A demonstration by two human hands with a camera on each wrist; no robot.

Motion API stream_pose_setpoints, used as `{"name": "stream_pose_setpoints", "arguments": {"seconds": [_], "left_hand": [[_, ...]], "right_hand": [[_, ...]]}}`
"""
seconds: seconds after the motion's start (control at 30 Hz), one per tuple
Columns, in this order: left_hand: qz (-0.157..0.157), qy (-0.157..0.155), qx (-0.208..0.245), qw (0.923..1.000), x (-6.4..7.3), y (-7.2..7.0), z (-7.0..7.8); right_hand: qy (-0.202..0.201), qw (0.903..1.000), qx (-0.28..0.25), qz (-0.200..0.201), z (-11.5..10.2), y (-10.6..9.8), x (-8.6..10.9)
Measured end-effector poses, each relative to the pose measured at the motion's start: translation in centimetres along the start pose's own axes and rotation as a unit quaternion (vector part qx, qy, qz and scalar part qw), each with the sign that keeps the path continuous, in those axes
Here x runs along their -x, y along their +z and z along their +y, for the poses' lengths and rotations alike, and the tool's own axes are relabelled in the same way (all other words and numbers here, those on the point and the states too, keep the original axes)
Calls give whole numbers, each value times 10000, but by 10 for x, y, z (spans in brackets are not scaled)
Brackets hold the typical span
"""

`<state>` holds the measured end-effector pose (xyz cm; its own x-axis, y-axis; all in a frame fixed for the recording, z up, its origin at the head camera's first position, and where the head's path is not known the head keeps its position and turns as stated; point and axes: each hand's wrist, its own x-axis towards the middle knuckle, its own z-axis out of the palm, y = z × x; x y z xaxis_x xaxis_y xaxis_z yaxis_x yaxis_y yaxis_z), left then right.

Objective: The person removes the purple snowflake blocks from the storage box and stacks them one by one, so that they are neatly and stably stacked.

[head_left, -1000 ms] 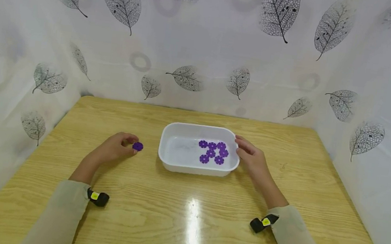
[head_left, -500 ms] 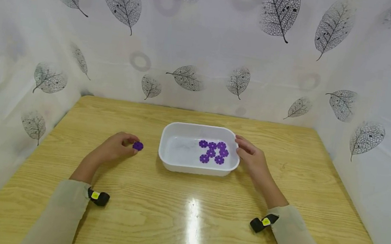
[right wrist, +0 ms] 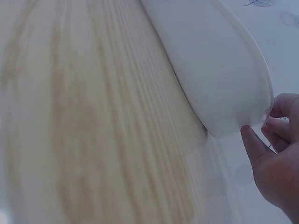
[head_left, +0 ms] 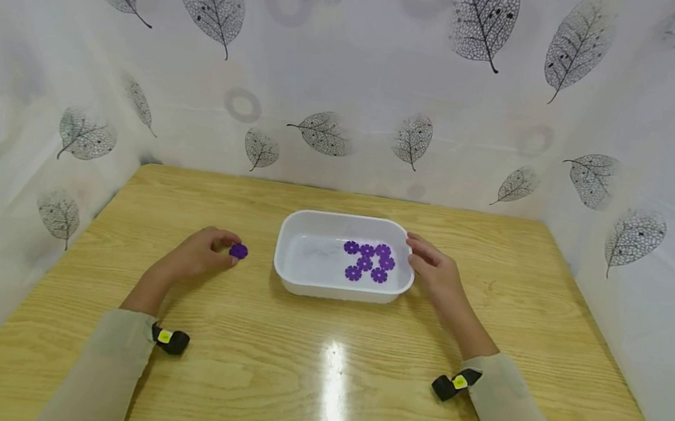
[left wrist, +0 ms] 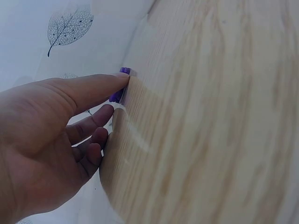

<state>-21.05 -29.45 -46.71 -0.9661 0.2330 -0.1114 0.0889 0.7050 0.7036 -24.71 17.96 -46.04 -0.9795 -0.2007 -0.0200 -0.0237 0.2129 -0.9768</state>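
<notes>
In the head view my left hand (head_left: 204,250) pinches a dark purple snowflake building disc (head_left: 238,251) by its edges, low over the tabletop left of a white plastic tub. The left wrist view has the thumb lying across that disc (left wrist: 117,96), with the other fingers bent below. Several purple notched discs (head_left: 365,263) lie flat in the right half of the tub (head_left: 302,289). At the tub's right end my right hand (head_left: 439,272) holds the rim. From the right wrist, the thumb (right wrist: 254,142) meets the tub's outer wall (right wrist: 210,70) and the fingers bend at its edge.
The wooden table (head_left: 242,367) extends around the tub and both forearms. A white curtain (head_left: 353,86) printed with grey leaves hangs behind the table and along both sides. Each wrist carries a black strapped camera.
</notes>
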Motion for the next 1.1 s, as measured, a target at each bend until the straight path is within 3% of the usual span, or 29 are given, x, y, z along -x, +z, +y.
{"name": "stream_pose_setpoints", "arguments": {"seconds": [0.4, 0.6, 0.87, 1.1], "left_hand": [[59, -211, 190, 9996, 1, -5, 8], [167, -141, 208, 9995, -3, -8, 20], [271, 280, -76, 9992, -22, -1, 71], [180, 715, 39, 9973, -41, 18, 112]], "right_hand": [[57, 10000, 16, 26, 2, -1, -2], [27, 10000, -26, -18, 1, -1, 0], [32, 10000, -31, 18, 0, -1, 0], [45, 10000, -10, -3, 0, -1, -1]]}}
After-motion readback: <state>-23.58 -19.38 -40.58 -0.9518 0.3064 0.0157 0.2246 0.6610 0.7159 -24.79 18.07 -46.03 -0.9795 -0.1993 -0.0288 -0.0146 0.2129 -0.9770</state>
